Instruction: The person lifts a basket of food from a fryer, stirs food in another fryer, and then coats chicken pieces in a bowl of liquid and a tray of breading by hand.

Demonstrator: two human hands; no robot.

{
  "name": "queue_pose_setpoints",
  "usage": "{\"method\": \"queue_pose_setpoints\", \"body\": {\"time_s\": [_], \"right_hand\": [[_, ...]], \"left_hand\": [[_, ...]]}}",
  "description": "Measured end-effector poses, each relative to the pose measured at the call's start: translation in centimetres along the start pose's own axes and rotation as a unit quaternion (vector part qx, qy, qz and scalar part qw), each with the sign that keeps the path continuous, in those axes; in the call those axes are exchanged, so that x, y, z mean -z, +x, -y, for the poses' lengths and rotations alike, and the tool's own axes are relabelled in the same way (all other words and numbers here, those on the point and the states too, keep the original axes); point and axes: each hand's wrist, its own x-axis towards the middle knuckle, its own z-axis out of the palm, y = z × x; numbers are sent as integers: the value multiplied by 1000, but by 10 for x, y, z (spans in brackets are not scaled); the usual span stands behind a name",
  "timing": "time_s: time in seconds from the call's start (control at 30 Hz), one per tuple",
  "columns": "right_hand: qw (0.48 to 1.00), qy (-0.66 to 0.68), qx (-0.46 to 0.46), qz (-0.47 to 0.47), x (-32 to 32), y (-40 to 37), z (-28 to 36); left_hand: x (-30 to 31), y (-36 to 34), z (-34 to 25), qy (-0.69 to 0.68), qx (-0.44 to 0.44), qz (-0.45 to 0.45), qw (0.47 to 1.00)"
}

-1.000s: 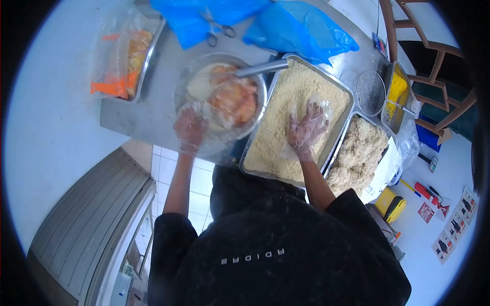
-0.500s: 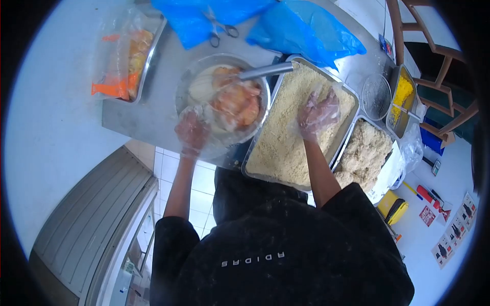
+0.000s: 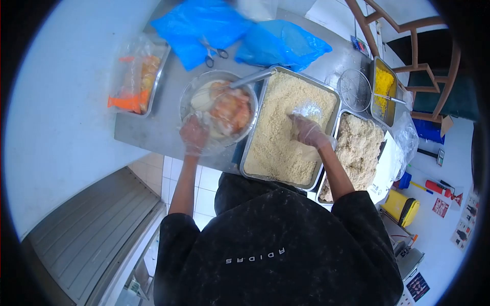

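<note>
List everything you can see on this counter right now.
bowl: one, steel, left of centre
utensil: one, steel, in bowl
crumb tray: one, steel, centre
breaded tray: one, steel, right of it
strainer: one, wire, far right
yellow tray: one, steel, far right
bags: two, blue, back
scissors: one, dark, by bags
bagged tray: one, orange contents, far left
left hand: clear glove, at bowl's rim
right hand: clear glove, in crumbs
</note>
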Motion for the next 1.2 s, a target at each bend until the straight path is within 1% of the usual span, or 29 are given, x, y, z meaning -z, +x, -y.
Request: {"method": "queue_pose_setpoints", "body": {"time_s": [0.03,0.13,0.23,0.27,0.3,0.37,0.4,0.43,0.5,0.53,0.6,0.63,0.67,0.7,0.73,0.77,0.8,0.83,0.9,0.93,1.03,1.1,1.13,1.2], "right_hand": [[998,1,-14,61,13,-9,8],[999,-30,-8,6,9,-25,-1],[994,42,-97,-16,40,-55,10],[995,8,-87,-45,52,-68,19],[991,16,-53,-118,51,-76,19],[965,32,14,-260,46,-93,17],[951,25,34,-306,46,-98,24],[956,14,8,-294,40,-100,27],[963,-7,-46,-264,13,-103,28],[949,-35,1,-313,-14,-105,19],[933,28,-66,-353,-44,-116,33],[916,136,-106,-362,-68,-121,36],[882,242,-143,-379,-93,-125,38],[809,416,-182,-373,-134,-123,33],[716,576,-208,-335,-145,-123,34],[585,708,-246,-311,-148,-124,40],[444,815,-265,-261,-150,-119,45],[288,895,-275,-201,-151,-114,49],[211,923,-240,-214,-145,-89,53],[200,930,-209,-228,-137,-84,54],[232,907,-175,-305,-121,-75,46],[256,891,-203,-315,-70,-99,59],[339,840,-287,-311,-50,-107,61],[498,739,-286,-353,-52,-90,40]], "left_hand": [[-1,-1,1,2,0,1,1000],[-3,-1,2,-11,-13,-16,1000],[2,0,0,8,4,27,1000],[2,-1,1,1,-1,24,1000],[1,0,3,-6,-6,20,1000],[0,-2,2,-11,-18,8,1000],[1,-2,1,-8,-23,-3,1000],[1,-2,0,-6,-28,-14,1000],[5,0,-2,-18,-19,-1,1000],[6,0,-4,-25,-13,7,1000],[4,1,-3,-28,-26,0,999],[3,0,-1,-28,-32,-2,999],[2,0,-1,-30,-35,-7,999],[1,0,0,-32,-38,-11,999],[0,-1,1,-32,-42,-13,999],[2,-2,1,-50,-43,-17,998],[2,-1,-1,-68,-45,-23,996],[3,-1,-2,-85,-47,-27,995],[7,-1,-8,-70,-61,-45,995],[9,-1,-10,-62,-69,-54,994],[10,0,-7,-13,-21,22,999],[10,0,-8,-15,-21,9,1000],[9,-1,-9,-17,-20,4,1000],[6,-2,-4,-32,-34,-3,999]]}}
